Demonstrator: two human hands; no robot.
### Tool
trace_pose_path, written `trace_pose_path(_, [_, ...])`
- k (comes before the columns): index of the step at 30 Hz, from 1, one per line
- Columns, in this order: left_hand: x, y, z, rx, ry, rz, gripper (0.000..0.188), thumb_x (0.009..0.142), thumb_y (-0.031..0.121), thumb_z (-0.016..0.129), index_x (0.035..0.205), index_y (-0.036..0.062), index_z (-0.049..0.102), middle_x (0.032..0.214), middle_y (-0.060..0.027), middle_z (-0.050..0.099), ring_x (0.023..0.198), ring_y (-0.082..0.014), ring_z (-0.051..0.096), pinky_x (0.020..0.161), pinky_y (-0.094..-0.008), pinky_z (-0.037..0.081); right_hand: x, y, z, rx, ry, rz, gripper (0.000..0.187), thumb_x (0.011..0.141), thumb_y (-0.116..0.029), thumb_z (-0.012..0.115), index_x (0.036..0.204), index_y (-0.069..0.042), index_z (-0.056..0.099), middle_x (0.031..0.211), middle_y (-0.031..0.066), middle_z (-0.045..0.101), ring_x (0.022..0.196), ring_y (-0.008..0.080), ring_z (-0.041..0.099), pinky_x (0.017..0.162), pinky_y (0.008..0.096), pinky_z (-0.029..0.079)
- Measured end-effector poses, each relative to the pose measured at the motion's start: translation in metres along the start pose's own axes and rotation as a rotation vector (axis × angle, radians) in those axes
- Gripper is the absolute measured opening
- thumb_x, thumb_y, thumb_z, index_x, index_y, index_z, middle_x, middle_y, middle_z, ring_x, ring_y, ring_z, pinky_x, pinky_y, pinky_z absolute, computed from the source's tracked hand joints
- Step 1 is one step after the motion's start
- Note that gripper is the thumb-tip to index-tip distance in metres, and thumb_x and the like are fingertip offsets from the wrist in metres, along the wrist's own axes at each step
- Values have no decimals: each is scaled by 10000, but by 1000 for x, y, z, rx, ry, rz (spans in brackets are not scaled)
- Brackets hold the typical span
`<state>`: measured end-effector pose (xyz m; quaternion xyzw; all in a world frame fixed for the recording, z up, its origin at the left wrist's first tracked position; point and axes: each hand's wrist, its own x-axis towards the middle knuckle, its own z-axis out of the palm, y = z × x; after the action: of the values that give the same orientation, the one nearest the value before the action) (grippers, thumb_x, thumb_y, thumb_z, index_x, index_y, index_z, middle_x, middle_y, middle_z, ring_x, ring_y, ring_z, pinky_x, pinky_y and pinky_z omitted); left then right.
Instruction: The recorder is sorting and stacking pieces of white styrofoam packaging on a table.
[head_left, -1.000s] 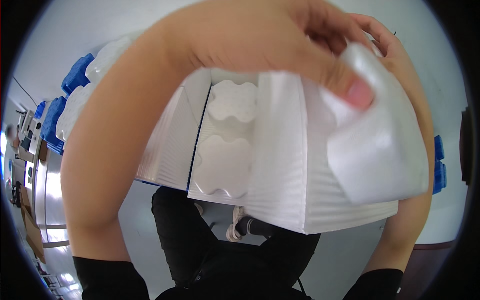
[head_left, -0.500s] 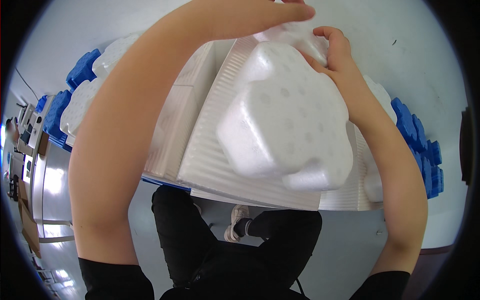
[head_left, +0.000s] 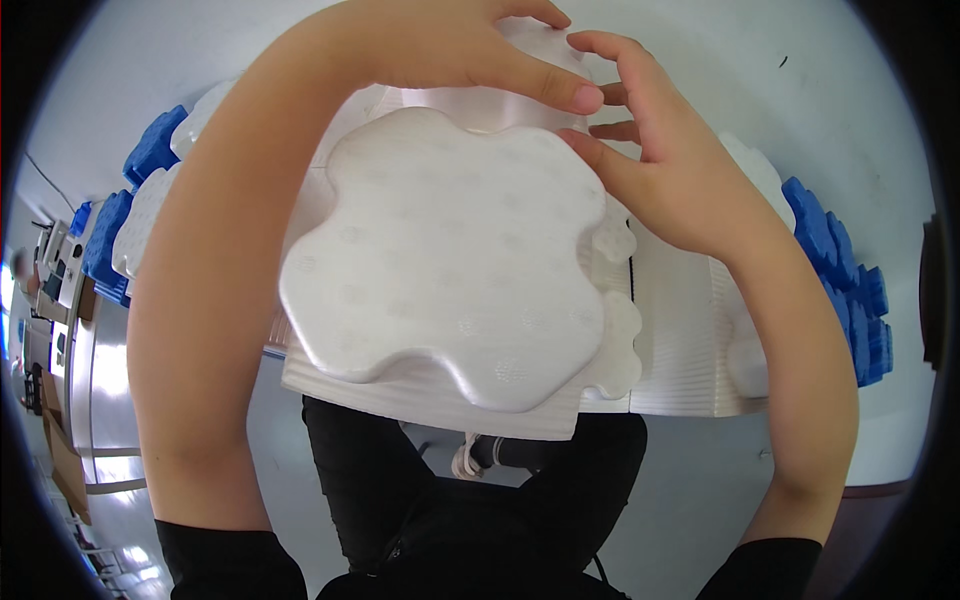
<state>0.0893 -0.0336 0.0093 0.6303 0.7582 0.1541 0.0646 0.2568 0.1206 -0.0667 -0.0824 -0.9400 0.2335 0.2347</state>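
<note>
A large white foam block (head_left: 450, 250) with a wavy, lobed outline lies nearly flat in front of me on a ribbed white slab (head_left: 420, 400). Just beyond it a second white foam piece (head_left: 545, 45) shows between my hands, partly covered by them. My left hand (head_left: 490, 55) arches over from the left, fingers apart, its thumb by that far piece. On the right, my right hand (head_left: 650, 150) has its fingers spread, the thumb tip close to the block's far right edge; whether it touches cannot be told. Scalloped white foam edges (head_left: 620, 345) poke out beneath the block's right side.
Blue foam blocks (head_left: 845, 270) stand stacked at the right, behind my forearm, beside a white one (head_left: 757, 180). More blue (head_left: 155, 145) and white blocks (head_left: 150, 215) sit at the far left. Benches with equipment (head_left: 70, 250) line the left side.
The near foam block has tipped down flatter and shifted left and toward me, with the ribbed slab. Both hands have shifted slightly; my right hand's fingers are more spread.
</note>
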Motion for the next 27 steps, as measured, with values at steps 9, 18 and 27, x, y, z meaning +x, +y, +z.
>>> trace_pose_path(9, [8, -1, -2, 55, 0, 3, 1072, 834, 634, 755, 1661, 23, 449, 1653, -343, 452, 1498, -482, 494, 1228, -548, 422, 3, 16, 7, -184, -59, -59, 832, 1040, -328, 734, 1726, -123, 310, 1624, 218, 535, 1432, 406, 584, 1163, 492, 504])
trace_pose_path(18, [2, 49, 4, 177, -26, -250, 964, 886, 582, 667, 1653, 40, 448, 1544, -350, 531, 1431, -506, 534, 1185, -576, 453, 5, 9, 9, -156, -177, -9, 865, 1073, -421, 691, 1729, -73, 246, 1313, 342, 703, 1195, 488, 703, 1042, 516, 541])
trace_pose_path(27, [42, -24, 20, 316, -55, -29, 959, 934, 598, 575, 1679, 22, 398, 1551, -362, 517, 1459, -522, 499, 1198, -601, 426, 8, -8, -3, -163, -316, 130, 851, 1089, -393, 667, 1729, -71, 208, 1194, 345, 735, 1116, 489, 726, 986, 528, 554])
